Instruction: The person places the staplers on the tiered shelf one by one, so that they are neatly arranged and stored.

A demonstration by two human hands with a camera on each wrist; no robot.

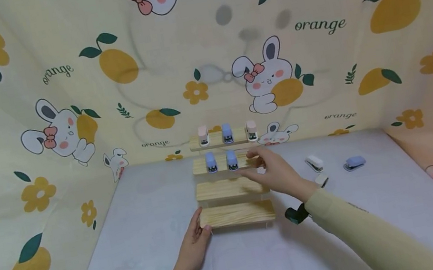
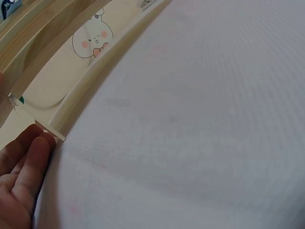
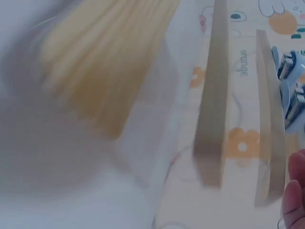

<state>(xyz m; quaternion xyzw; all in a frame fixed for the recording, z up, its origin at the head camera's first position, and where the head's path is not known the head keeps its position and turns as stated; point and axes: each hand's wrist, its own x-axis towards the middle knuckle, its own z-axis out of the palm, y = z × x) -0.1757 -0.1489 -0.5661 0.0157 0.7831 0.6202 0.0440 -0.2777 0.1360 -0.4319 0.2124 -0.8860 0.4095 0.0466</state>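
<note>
A four-tier wooden rack [image 1: 237,214] stands on the table with small staplers on its upper two tiers. The top tier carries a pink stapler [image 1: 203,136], a blue stapler [image 1: 227,133] and another pink stapler [image 1: 251,130]. Two blue staplers, one left [image 1: 211,162] and one right [image 1: 231,160], sit on the tier below. My left hand [image 1: 192,243] grips the lowest tier's left end, thumb at its front; its fingertips [image 2: 40,143] meet the pale side support. My right hand [image 1: 272,171] is beside the second tier's right end, thumb and forefinger apart; I see nothing between them.
On the table right of the rack lie a white stapler [image 1: 315,163], another pale stapler [image 1: 322,179] partly behind my right wrist, and a blue stapler [image 1: 354,163]. A patterned cloth [image 1: 201,50] hangs behind and around the table.
</note>
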